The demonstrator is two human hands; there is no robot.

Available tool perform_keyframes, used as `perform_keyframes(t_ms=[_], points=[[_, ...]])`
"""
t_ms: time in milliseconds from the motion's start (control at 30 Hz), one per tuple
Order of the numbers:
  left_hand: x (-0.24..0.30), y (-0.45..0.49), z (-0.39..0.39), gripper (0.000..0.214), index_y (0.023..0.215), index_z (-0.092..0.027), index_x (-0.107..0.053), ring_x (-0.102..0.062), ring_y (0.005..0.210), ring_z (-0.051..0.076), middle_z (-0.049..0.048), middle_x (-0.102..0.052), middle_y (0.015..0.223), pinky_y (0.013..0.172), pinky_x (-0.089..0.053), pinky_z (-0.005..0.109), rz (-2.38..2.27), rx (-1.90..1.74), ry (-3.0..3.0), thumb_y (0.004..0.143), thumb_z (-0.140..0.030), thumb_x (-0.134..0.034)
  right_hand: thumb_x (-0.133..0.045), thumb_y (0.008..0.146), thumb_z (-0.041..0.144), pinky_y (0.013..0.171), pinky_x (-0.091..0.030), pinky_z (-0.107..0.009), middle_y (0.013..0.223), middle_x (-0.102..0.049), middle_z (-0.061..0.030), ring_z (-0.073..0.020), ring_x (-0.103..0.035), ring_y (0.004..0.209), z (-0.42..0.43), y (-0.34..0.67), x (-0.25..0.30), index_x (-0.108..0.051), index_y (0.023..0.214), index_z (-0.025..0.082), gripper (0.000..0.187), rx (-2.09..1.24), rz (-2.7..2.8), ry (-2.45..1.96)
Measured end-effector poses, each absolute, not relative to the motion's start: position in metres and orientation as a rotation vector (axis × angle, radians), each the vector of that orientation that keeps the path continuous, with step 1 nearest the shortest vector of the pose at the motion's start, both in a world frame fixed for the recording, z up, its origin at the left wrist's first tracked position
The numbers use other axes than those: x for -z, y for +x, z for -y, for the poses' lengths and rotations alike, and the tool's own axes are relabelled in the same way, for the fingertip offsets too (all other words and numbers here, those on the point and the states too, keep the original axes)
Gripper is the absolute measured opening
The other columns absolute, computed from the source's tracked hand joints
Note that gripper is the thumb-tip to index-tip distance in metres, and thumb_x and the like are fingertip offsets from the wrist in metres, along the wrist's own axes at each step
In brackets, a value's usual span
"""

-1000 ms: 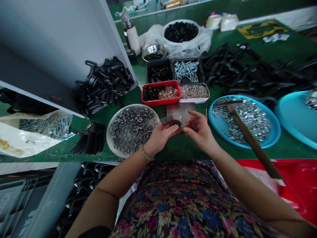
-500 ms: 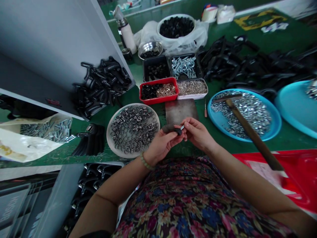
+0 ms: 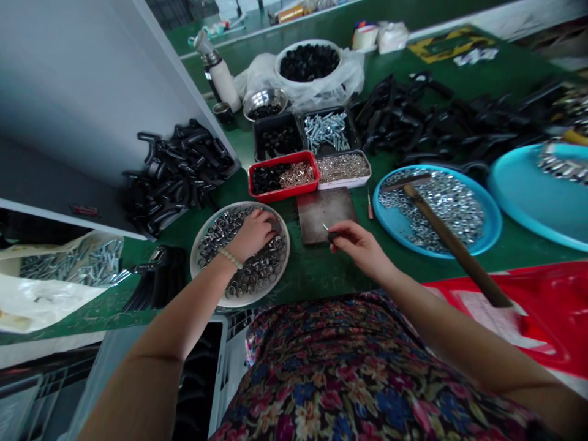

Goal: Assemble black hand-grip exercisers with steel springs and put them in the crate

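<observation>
Fingers point(image 3: 344, 228) of R hand point(image 3: 362, 250) pinched tight, thumb vs index, on a small black knob point(image 3: 332, 235); thin metal shank point(image 3: 325, 227) sticks out of it, pointing up & L. Knob's held near the R front corner of the steel slab point(image 3: 316, 214), shank tip in front of slab in view; can't tell height above it.

L hand point(image 3: 252, 236) is down in the white dish point(image 3: 243, 301) of metal rings point(image 3: 255, 278), palm down, fingers bent in among them. Can't tell how far apart they are or if they've got a ring: tips hidden. Dk grey pc. point(image 3: 275, 226) shows at R edge of that hand; can't tell if worn or held. Beads point(image 3: 230, 258) on L wrist.

Behind slab: red tray point(image 3: 287, 195) w/ black & coppery bits, touching white tray point(image 3: 344, 182) of tiny metal pcs. Behind those, 2 black trays, L one w/ black pcs point(image 3: 279, 141), R one w/ bolts point(image 3: 327, 130). R of slab: sm. screwdriver point(image 3: 370, 209), then blue dish point(image 3: 427, 252) full of shiny metal pcs, hammer point(image 3: 452, 244) lying across it, handle out over near rim. Black parts point(image 3: 181, 168) piled far L, by grey panel point(image 3: 92, 79); more point(image 3: 413, 122) back R.
</observation>
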State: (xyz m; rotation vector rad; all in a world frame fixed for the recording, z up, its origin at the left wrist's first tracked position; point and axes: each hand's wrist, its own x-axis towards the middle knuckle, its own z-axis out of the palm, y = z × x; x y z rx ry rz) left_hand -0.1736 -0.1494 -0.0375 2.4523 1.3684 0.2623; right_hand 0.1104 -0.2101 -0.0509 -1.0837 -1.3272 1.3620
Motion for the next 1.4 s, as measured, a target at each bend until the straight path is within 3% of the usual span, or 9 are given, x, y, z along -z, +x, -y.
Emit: perform_keyframes(t_ms=[100,233,433,533,700,867,1133,1267,1400], points=[[0.028,-0.158,0.148,0.010,0.082,-0.015,-0.070,-0.056,0.104,0.027,0.0106,-0.066,0.103,0.101,-0.041,0.046,-1.424,-0.441,2.253,0.076,-0.021,-0.063,-0.053,0.087,0.025,0.072,-0.054,-0.029,0.086,-0.065,-0.0018,-0.0140,-0.067,0.075,0.218,0.120,0.046,-0.057,0.099,0.021,0.014,-1.297,1.520,-1.018],[0.013,-0.112,0.168,0.018,0.089,-0.017,-0.063,-0.063,0.083,0.019,0.0045,-0.068,0.088,0.083,-0.051,0.034,-1.325,-0.663,1.580,0.077,-0.030,-0.066,-0.043,0.090,0.016,0.081,-0.053,-0.030,0.099,-0.066,-0.0076,-0.0154,-0.066,0.089,0.227,0.129,0.041,-0.059,0.107,0.019,0.023,-1.052,2.043,-0.818],[0.006,-0.034,0.179,0.051,0.112,-0.019,-0.048,-0.066,0.077,0.015,-0.0014,-0.069,0.080,0.076,-0.051,0.028,-1.029,-0.645,1.204,0.068,-0.022,-0.075,-0.040,0.090,0.013,0.089,-0.052,-0.034,0.115,-0.064,-0.0089,-0.0170,-0.062,0.106,0.226,0.164,0.048,-0.050,0.128,0.022,0.040,-0.743,2.021,-0.906],[0.006,0.008,0.161,0.040,0.112,-0.018,-0.052,-0.067,0.085,0.019,0.0039,-0.070,0.089,0.083,-0.049,0.032,-0.888,-0.535,1.422,0.076,-0.024,-0.069,-0.044,0.091,0.017,0.088,-0.052,-0.036,0.109,-0.067,-0.0076,-0.0184,-0.065,0.100,0.229,0.195,0.058,-0.056,0.121,0.024,0.033,-0.710,1.800,-1.022],[0.037,0.098,0.134,0.005,0.083,-0.018,-0.064,-0.062,0.091,0.025,0.0097,-0.067,0.087,0.090,-0.043,0.037,-0.834,-0.575,2.054,0.082,-0.018,-0.059,-0.052,0.091,0.028,0.079,-0.056,-0.037,0.097,-0.068,-0.0040,-0.0172,-0.069,0.080,0.235,0.253,0.077,-0.056,0.113,0.026,0.023,-0.716,1.137,-1.237],[0.071,0.150,0.131,0.015,0.069,-0.019,-0.062,-0.058,0.089,0.025,0.0086,-0.063,0.078,0.088,-0.042,0.036,-0.558,-0.441,2.317,0.078,-0.009,-0.055,-0.058,0.087,0.032,0.077,-0.057,-0.037,0.092,-0.067,-0.0029,-0.0164,-0.068,0.074,0.241,0.288,0.082,-0.057,0.106,0.024,0.021,-0.702,0.940,-1.295],[0.064,0.122,0.125,0.018,0.073,-0.017,-0.064,-0.059,0.088,0.024,0.0110,-0.063,0.087,0.090,-0.043,0.038,-0.785,-0.546,2.291,0.085,-0.021,-0.052,-0.059,0.087,0.031,0.077,-0.057,-0.036,0.090,-0.068,-0.0020,-0.0151,-0.068,0.075,0.249,0.263,0.072,-0.051,0.102,0.024,0.018,-0.894,0.974,-1.194],[0.054,0.108,0.119,0.005,0.078,-0.016,-0.065,-0.059,0.094,0.022,0.0099,-0.064,0.098,0.094,-0.043,0.036,-0.912,-0.727,2.079,0.080,-0.018,-0.061,-0.057,0.088,0.034,0.076,-0.057,-0.035,0.091,-0.067,-0.0023,-0.0156,-0.069,0.077,0.245,0.242,0.067,-0.052,0.101,0.025,0.017,-0.953,1.069,-1.196],[0.040,0.092,0.119,0.007,0.084,-0.015,-0.065,-0.059,0.074,0.014,0.0028,-0.064,0.079,0.082,-0.048,0.031,-0.925,-0.814,1.465,0.077,-0.016,-0.064,-0.056,0.089,0.035,0.074,-0.057,-0.033,0.088,-0.068,-0.0016,-0.0152,-0.069,0.076,0.242,0.227,0.060,-0.053,0.101,0.024,0.016,-0.994,1.125,-1.172]])
